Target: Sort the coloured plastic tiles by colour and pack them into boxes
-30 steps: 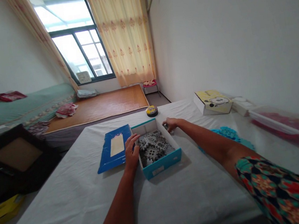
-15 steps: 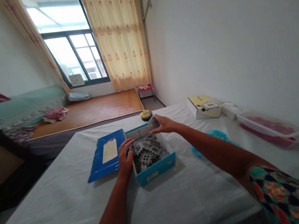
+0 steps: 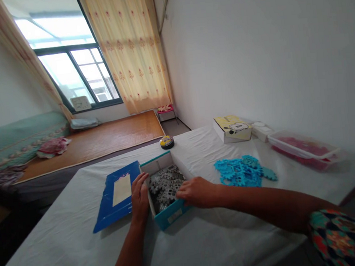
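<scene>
An uncovered blue box [image 3: 172, 212] with a white inside stands on the white-covered table, filled with grey interlocking plastic pieces [image 3: 165, 184]. My left hand [image 3: 139, 197] grips its left wall, fingers lying over the rim. At the right front of the box, my right hand [image 3: 198, 192] is closed with bent fingers over the wall; the fingertips reach the edge of the grey pieces, and their undersides are hidden. A blue lid [image 3: 107, 197] with a cream panel lies flat left of the box. Light-blue interlocking pieces [image 3: 239, 171] lie piled beyond my right forearm.
A round yellow-and-black tin [image 3: 166, 142] stands near the table's far edge. Along the wall are a yellow-and-white carton [image 3: 232, 128], a small white box [image 3: 261, 132] and a clear plastic container [image 3: 304, 150] with pink contents. A bed [image 3: 114, 132] lies beyond the table.
My right hand has come down from above the box's far corner to its right front wall. The grey clump it held is no longer seen in it. The view has shifted slightly right.
</scene>
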Available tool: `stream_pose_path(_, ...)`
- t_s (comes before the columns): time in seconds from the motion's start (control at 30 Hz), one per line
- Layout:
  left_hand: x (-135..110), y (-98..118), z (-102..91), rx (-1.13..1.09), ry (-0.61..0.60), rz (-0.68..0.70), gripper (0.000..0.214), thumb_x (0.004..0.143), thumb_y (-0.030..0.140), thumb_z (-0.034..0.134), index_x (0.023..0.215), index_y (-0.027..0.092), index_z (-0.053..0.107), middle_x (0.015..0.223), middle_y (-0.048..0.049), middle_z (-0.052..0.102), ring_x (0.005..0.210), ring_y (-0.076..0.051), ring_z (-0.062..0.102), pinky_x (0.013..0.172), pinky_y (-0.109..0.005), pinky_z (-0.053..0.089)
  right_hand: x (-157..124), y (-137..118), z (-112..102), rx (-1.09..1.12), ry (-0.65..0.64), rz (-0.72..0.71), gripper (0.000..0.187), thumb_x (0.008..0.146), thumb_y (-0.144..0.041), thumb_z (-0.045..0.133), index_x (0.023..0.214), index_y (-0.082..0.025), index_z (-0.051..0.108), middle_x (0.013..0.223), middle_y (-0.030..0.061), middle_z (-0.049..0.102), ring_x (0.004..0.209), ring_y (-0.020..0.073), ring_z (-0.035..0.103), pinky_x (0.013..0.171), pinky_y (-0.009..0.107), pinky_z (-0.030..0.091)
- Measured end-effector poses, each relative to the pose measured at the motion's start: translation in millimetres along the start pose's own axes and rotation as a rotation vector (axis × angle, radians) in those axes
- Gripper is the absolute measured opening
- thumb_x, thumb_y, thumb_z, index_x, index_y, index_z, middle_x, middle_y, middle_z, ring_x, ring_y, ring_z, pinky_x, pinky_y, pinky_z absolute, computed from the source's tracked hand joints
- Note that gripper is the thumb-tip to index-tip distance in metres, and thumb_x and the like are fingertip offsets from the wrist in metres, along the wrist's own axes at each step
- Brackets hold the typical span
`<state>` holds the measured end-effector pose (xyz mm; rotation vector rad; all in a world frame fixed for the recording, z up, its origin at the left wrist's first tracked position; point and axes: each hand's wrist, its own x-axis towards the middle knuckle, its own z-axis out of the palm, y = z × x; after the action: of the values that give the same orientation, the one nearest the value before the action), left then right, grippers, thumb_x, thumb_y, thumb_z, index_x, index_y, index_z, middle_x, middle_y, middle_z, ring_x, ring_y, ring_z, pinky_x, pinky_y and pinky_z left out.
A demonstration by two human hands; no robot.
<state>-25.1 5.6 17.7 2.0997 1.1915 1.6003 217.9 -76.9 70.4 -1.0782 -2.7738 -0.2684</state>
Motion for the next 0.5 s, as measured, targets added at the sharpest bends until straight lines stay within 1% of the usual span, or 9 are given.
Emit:
stream_pose_path(0.07, 0, 4, 0.4, 0.019, 0.054, 0.016, 0.036, 0.094, 0.029, 0.036, 0.117, 0.02, 0.061, 0.13, -0.0085, 0.054, 0.125, -0.023, 0.047, 0.111, -0.043, 0.034, -7, 17, -10, 0.016, 0.009, 0.037, 0.016, 0.082, -0.036, 0.068, 0.092, -0.025, 0.059, 0.091, 0.0004, 0.071, 0.084, 0.0199, 0.063, 0.061, 0.029, 0.042)
stream_pose_path(0.13, -1, 7, 1.5, 0.045, 0.084, 0.036, 0.035, 0.094, 0.029, 0.036, 0.118, 0.02, 0.061, 0.13, -0.0094, 0.053, 0.125, -0.023, 0.047, 0.111, -0.044, 0.034, -16, 41, -24, 0.034, 0.022, 0.126, 0.015, 0.083, -0.032, 0.068, 0.093, -0.024, 0.061, 0.091, 0.0019, 0.07, 0.086, 0.0196, 0.063, 0.066, 0.028, 0.042)
stream_pose_path(0.2, -2, 9, 3.8, 0.066, 0.075, 0.051, 0.034, 0.094, 0.029, 0.037, 0.117, 0.02, 0.061, 0.129, -0.0098, 0.053, 0.125, -0.023, 0.047, 0.111, -0.044, 0.034, -25, 70, -37, 0.047, 0.03, 0.235, 0.015, 0.082, -0.029, 0.068, 0.094, -0.023, 0.063, 0.093, 0.0033, 0.07, 0.087, 0.0195, 0.063, 0.07, 0.026, 0.041)
stream_pose_path(0.27, -5, 10, 7.4, 0.076, 0.038, 0.061, 0.033, 0.094, 0.027, 0.038, 0.116, 0.021, 0.061, 0.129, -0.0096, 0.053, 0.124, -0.023, 0.048, 0.11, -0.044, 0.035, -34, 102, -43, 0.025, 0.032, 0.345, 0.015, 0.081, -0.028, 0.068, 0.095, -0.022, 0.064, 0.096, 0.0048, 0.069, 0.091, 0.0208, 0.063, 0.073, 0.026, 0.041)
stream_pose_path(0.3, -6, 11, 9.5, 0.08, 0.015, 0.064, 0.032, 0.094, 0.027, 0.039, 0.116, 0.021, 0.062, 0.129, -0.0093, 0.053, 0.124, -0.023, 0.048, 0.109, -0.044, 0.036, -38, 119, -43, 0.007, 0.031, 0.396, 0.017, 0.081, -0.027, 0.068, 0.096, -0.022, 0.065, 0.098, 0.0055, 0.069, 0.093, 0.0216, 0.063, 0.075, 0.027, 0.041)
stream_pose_path(0.37, -9, 11, 13.7, 0.089, -0.033, 0.072, 0.031, 0.093, 0.025, 0.04, 0.115, 0.022, 0.062, 0.128, -0.0086, 0.054, 0.124, -0.023, 0.049, 0.108, -0.044, 0.038, -44, 154, -36, -0.017, 0.022, 0.5, 0.021, 0.081, -0.027, 0.068, 0.102, -0.023, 0.065, 0.103, 0.0062, 0.069, 0.098, 0.0229, 0.062, 0.079, 0.028, 0.042)
stream_pose_path(0.5, -14, 8, 17.7, 0.127, -0.113, 0.108, 0.031, 0.092, 0.022, 0.042, 0.115, 0.023, 0.063, 0.128, -0.0081, 0.055, 0.123, -0.022, 0.05, 0.106, -0.044, 0.04, -57, 218, -7, -0.01, -0.013, 0.697, 0.031, 0.081, -0.028, 0.066, 0.112, -0.024, 0.065, 0.114, 0.006, 0.068, 0.104, 0.0227, 0.061, 0.086, 0.028, 0.043)
